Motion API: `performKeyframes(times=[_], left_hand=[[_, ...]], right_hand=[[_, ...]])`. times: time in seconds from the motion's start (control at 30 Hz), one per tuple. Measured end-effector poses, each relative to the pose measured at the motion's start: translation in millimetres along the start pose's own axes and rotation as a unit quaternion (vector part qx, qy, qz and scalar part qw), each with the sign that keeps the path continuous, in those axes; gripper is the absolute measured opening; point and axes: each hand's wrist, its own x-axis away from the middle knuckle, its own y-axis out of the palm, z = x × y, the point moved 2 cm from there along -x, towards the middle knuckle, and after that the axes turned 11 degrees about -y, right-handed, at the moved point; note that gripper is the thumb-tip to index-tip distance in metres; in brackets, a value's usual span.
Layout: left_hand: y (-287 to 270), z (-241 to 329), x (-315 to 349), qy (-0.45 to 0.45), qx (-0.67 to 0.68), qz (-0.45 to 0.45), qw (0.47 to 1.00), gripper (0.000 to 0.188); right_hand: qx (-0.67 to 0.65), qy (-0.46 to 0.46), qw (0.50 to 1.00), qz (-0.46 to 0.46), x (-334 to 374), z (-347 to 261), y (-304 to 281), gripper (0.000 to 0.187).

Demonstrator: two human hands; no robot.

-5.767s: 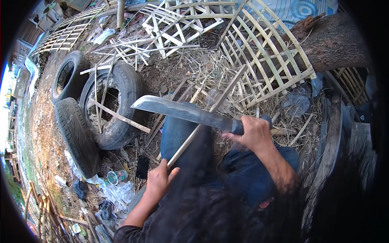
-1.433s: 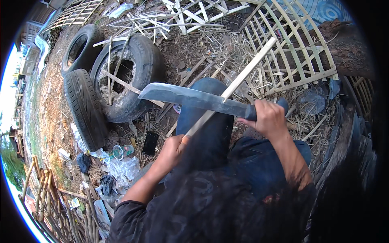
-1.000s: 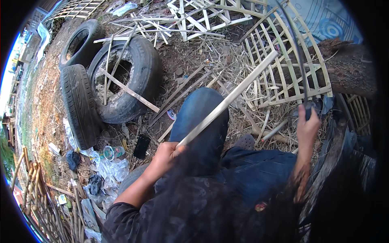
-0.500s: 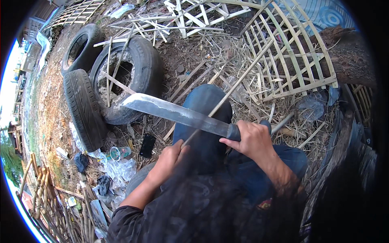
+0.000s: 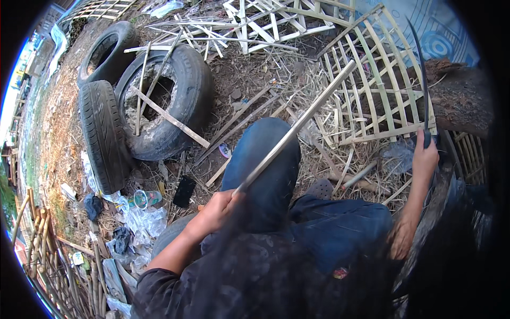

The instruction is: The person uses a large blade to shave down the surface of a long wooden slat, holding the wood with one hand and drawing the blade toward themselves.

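Note:
My left hand [image 5: 217,209] is closed round the near end of a long, pale bamboo strip [image 5: 297,126]. The strip slants up and to the right across my bent knee, its far end beside a woven bamboo lattice panel [image 5: 378,89]. Out to the right, my right hand [image 5: 425,158] grips the black handle of a machete [image 5: 424,80]. Its blade stands nearly edge-on, pointing away past the lattice, well apart from the strip. Strands of dark hair blur the lower middle of the view.
Old tyres [image 5: 186,80] lie at the left, with slats across one. A phone [image 5: 184,191], a plastic cup [image 5: 147,199] and crumpled plastic bags are on the ground. More bamboo slats [image 5: 260,24] are heaped at the back, a log [image 5: 459,95] lies right, and sticks [image 5: 45,255] stand lower left.
My right hand has swung the machete from across the strip out to the far right, turning the blade upward. The strip stays in my left hand, its whole length now uncovered.

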Motion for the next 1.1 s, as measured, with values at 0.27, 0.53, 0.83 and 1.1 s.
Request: performKeyframes(times=[0.27,0.53,0.83,1.1], left_hand=[[9.4,36.5,-6.9,-0.023,-0.043,-0.029,0.998,0.053],[15.4,41.8,-4.0,-0.008,-0.080,0.010,0.997,0.057],[12.4,17.6,-2.2,-0.084,-0.067,0.027,0.994,0.055],[9.5,20.1,-12.5,-0.036,-0.090,-0.037,0.995,0.063]], right_hand=[[-0.257,-0.197,0.928,-0.187,107.3,-153.8,3.5,0.058],[-0.182,-0.428,0.877,-0.125,110.5,-183.2,38.9,0.061],[-0.006,0.044,0.997,-0.059,17.0,-14.8,-0.9,0.041],[-0.208,-0.226,0.945,-0.114,83.8,-134.0,7.3,0.055]])
